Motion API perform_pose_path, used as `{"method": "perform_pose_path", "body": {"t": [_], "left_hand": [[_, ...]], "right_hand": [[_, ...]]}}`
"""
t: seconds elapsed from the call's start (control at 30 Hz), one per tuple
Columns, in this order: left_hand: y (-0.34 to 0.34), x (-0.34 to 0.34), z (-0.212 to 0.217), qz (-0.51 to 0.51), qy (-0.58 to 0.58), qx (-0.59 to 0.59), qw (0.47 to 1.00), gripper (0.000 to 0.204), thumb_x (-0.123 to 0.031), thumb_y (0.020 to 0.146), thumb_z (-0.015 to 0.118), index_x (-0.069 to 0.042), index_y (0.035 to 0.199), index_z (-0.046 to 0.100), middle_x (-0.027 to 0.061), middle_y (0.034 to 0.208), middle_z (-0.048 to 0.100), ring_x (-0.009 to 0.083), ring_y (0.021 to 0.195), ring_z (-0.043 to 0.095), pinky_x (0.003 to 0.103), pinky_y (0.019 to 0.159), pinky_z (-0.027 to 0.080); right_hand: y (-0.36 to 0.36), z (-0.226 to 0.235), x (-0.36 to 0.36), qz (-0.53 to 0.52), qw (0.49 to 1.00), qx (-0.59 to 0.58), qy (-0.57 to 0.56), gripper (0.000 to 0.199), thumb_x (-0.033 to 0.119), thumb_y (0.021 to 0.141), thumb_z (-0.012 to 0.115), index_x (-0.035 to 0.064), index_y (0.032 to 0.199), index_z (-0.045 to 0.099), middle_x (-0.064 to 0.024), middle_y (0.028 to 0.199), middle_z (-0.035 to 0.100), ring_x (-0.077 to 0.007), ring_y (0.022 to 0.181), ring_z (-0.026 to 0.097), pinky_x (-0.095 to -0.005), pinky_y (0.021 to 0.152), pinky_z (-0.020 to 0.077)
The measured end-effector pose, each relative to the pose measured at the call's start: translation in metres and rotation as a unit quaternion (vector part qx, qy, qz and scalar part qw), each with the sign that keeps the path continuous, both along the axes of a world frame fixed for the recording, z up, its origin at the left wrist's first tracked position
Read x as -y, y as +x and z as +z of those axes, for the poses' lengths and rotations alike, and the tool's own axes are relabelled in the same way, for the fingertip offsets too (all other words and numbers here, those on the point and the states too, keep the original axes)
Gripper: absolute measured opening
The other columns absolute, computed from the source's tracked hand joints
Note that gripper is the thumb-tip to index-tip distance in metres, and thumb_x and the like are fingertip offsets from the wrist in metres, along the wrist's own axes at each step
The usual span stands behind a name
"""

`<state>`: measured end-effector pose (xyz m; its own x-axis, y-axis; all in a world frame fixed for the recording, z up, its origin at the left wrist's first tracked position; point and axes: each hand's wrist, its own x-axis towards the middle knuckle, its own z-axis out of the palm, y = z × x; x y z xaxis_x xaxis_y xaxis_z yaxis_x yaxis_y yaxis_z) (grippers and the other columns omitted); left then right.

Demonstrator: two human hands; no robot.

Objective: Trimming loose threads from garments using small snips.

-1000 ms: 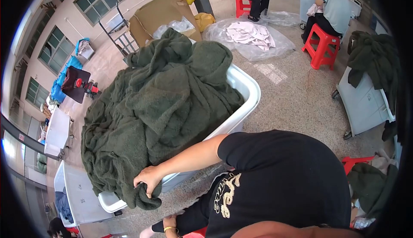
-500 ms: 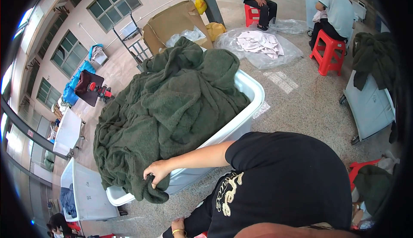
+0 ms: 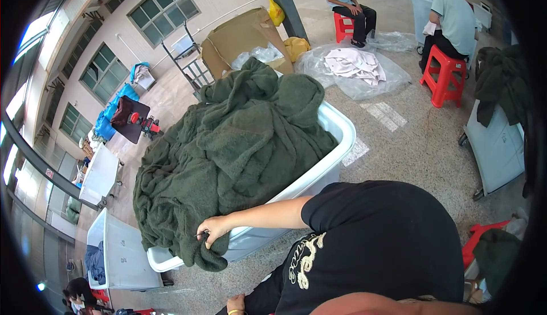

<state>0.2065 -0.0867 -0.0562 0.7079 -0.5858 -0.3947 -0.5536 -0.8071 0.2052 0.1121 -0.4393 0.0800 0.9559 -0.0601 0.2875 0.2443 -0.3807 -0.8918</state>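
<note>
A big heap of dark green fleece fabric [image 3: 239, 144] fills and spills over the white wheeled tub [image 3: 345, 130] in front of me. My right hand [image 3: 215, 229] pinches a fold of the fabric at the tub's near left corner, thumb and fingers closed. A small dark tip shows beside these fingers, too small to name. Low at the picture's edge, my left hand [image 3: 235, 303], with a gold band at the wrist, rests by my black-clad knee. Its fingers cannot be made out.
White wheeled bins [image 3: 122, 258] stand at left; another bin [image 3: 493, 150] with green fabric is at right. Behind the tub are a cardboard box [image 3: 245, 36] and pale cloth [image 3: 354, 66] on plastic sheeting. Two people sit on red stools [image 3: 443, 76] farther back.
The view has shifted slightly, so the scene sits a little farther right and lower. My right hand keeps its hold on the fabric fold. Less of my left hand shows.
</note>
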Motion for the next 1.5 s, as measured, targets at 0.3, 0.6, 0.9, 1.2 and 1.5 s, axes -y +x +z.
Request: {"method": "perform_pose_path", "body": {"t": [0.3,0.6,0.9,1.2,1.5], "left_hand": [[0.008,-0.018,-0.008,-0.031,-0.021,0.006,0.999,0.033,-0.038,0.082,0.062,-0.008,0.090,0.073,0.0173,0.091,0.069,0.0281,0.090,0.067,0.037,0.081,0.050],[-0.011,-0.003,0.005,0.056,-0.030,0.022,0.998,0.034,-0.040,0.080,0.065,-0.009,0.089,0.074,0.0172,0.088,0.070,0.0316,0.087,0.067,0.039,0.079,0.051],[-0.032,0.024,0.032,-0.031,-0.065,0.073,0.995,0.038,-0.041,0.080,0.063,-0.005,0.086,0.073,0.0225,0.081,0.067,0.0383,0.082,0.066,0.043,0.076,0.051],[-0.179,0.207,0.276,-0.334,-0.475,-0.101,0.808,0.004,0.001,0.087,0.063,0.001,0.090,0.066,0.0035,0.081,0.065,0.0081,0.069,0.057,0.022,0.065,0.049],[-0.282,0.234,0.356,-0.421,-0.424,-0.472,0.648,0.074,-0.043,0.096,0.049,0.009,0.143,0.025,0.0018,0.053,0.052,0.0075,0.044,0.049,0.017,0.045,0.035]], "right_hand": [[0.007,0.003,-0.007,0.005,1.000,-0.014,-0.002,0.050,0.028,0.067,0.083,0.0045,0.106,0.064,-0.0031,0.083,0.060,-0.0148,0.077,0.054,-0.0296,0.067,0.0433],[0.012,-0.003,-0.006,0.011,0.998,-0.030,0.052,0.046,0.023,0.068,0.083,0.0038,0.106,0.064,-0.0049,0.090,0.061,-0.0156,0.083,0.054,-0.0291,0.072,0.0439],[0.017,0.001,-0.011,0.025,0.993,-0.078,0.088,0.049,0.020,0.064,0.085,0.0048,0.106,0.066,-0.0079,0.104,0.065,-0.0192,0.098,0.058,-0.0308,0.083,0.0461],[0.033,-0.030,0.010,0.059,0.995,0.017,0.075,0.052,0.023,0.063,0.086,0.0045,0.108,0.066,-0.0077,0.098,0.066,-0.0167,0.092,0.058,-0.0305,0.080,0.0466],[0.020,-0.004,-0.007,0.041,0.989,-0.045,0.134,0.052,0.022,0.063,0.086,0.0049,0.107,0.066,-0.0079,0.098,0.066,-0.0170,0.091,0.058,-0.0309,0.079,0.0466]]}}
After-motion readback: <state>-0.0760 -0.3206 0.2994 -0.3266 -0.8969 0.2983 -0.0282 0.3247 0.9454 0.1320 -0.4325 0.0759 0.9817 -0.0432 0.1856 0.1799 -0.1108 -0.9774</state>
